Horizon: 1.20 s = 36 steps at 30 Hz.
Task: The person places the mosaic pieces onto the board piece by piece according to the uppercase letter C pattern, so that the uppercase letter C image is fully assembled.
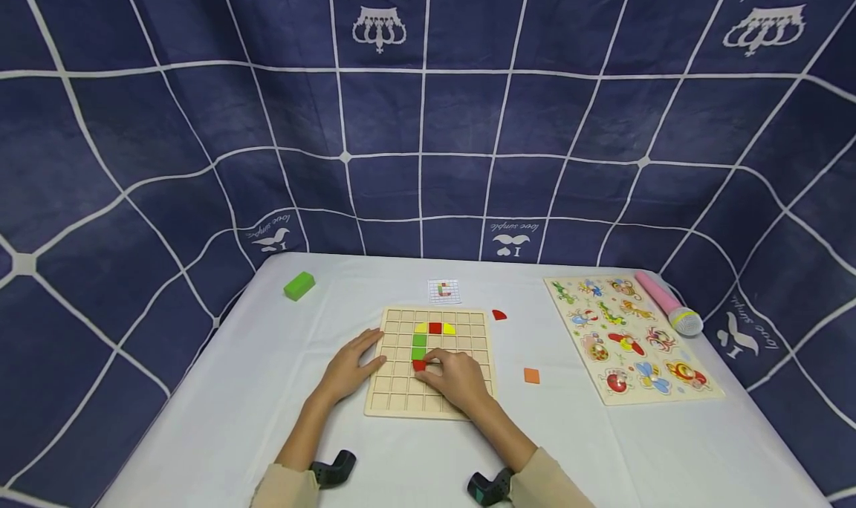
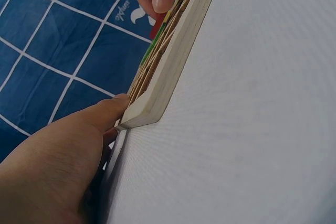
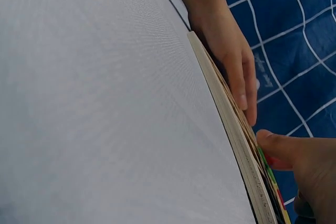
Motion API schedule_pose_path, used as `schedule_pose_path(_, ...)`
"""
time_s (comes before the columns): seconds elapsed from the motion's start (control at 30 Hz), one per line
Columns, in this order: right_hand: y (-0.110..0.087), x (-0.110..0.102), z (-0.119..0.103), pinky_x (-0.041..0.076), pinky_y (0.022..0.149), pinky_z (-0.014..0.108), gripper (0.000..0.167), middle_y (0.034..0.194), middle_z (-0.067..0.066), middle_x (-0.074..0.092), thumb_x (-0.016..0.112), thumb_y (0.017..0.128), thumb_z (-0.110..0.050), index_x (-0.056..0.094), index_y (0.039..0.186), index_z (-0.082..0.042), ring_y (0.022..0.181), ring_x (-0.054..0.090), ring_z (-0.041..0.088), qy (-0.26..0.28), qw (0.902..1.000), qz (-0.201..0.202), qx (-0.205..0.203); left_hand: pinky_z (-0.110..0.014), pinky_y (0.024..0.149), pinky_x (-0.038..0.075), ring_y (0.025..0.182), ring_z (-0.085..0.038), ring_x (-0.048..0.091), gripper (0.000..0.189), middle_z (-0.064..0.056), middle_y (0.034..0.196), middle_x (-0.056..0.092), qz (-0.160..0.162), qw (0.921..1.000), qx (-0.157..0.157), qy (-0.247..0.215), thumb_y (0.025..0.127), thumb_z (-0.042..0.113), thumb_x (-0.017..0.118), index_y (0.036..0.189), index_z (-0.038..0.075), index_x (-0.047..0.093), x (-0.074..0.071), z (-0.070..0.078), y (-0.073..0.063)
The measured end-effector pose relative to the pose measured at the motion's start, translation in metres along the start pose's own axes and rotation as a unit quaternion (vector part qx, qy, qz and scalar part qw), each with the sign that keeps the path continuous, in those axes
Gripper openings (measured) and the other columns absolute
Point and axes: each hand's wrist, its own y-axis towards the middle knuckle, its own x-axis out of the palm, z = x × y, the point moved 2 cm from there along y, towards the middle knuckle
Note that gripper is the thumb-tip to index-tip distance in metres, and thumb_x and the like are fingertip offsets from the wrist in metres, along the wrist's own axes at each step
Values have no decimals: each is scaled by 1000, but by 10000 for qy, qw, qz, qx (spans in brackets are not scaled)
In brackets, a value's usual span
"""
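Note:
A wooden grid board [image 1: 394, 402] lies flat on the white table. My left hand [image 1: 349, 365] rests along its left edge, fingers straight, thumb touching the rim. My right hand [image 1: 456, 378] pinches a red piece [image 1: 419, 365] between thumb and index finger, low over the grid just below two green squares [image 1: 419, 346]. Above these, a red square [image 1: 435, 328] sits between two yellow rounded pieces [image 1: 449, 329]. In the right wrist view the red piece [image 3: 278, 163] shows beneath the right thumb. Its exact shape is partly hidden by the fingers.
A pattern card [image 1: 444, 292] lies behind the board. A red quarter-circle piece [image 1: 499, 315] and an orange square [image 1: 531, 376] lie to its right. Further right are an animal puzzle board [image 1: 628, 337] and a pink microphone [image 1: 669, 304]; a green block [image 1: 299, 286] stands back left.

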Motion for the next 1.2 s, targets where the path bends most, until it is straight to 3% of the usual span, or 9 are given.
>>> schedule_pose_path(0.2,0,3,1,43,48,21,33,71,-3,68,74,73,-45,71,91,-17,59,59,12,-229,9996,15,-145,-52,105,27,132,-30,32,56,-11,142,40,54,10000,22,37,88,35,63,136,11,47,0,2,-1)
schedule_pose_path(0.47,1,2,0,41,45,20,32,66,-6,67,74,74,-44,72,92,-17,53,56,9,-259,9994,27,-248,-51,106,26,133,-29,30,56,-9,143,39,-7,10000,-98,-2,88,37,62,136,12,47,-1,1,-1)
schedule_pose_path(0.67,-2,-12,2,43,48,23,27,62,-9,63,75,74,-41,72,91,-19,54,54,8,-48,9998,131,-117,-50,107,25,134,-28,29,56,-8,143,38,-49,9999,-118,-11,89,36,61,137,13,46,0,0,-1)
schedule_pose_path(0.73,-5,-20,8,41,47,22,25,57,-12,60,74,76,-39,71,91,-19,51,48,5,5,9999,137,-5,-49,107,25,134,-27,29,56,-8,143,38,-59,9999,-128,-27,89,36,61,137,13,46,1,1,-1)
schedule_pose_path(0.9,-15,-43,32,25,40,19,22,41,-18,34,74,77,-37,71,92,-21,44,22,1,39,9996,134,262,-50,106,26,133,-28,30,56,-9,143,39,-7,10000,-42,-16,88,35,62,136,11,46,1,3,-1)
schedule_pose_path(1.2,-38,-89,78,19,41,21,23,48,-14,27,77,75,-31,71,94,-19,45,20,1,-205,9978,420,473,-50,106,26,133,-28,30,56,-10,142,39,12,10000,3,15,88,36,62,136,11,47,2,-1,0)
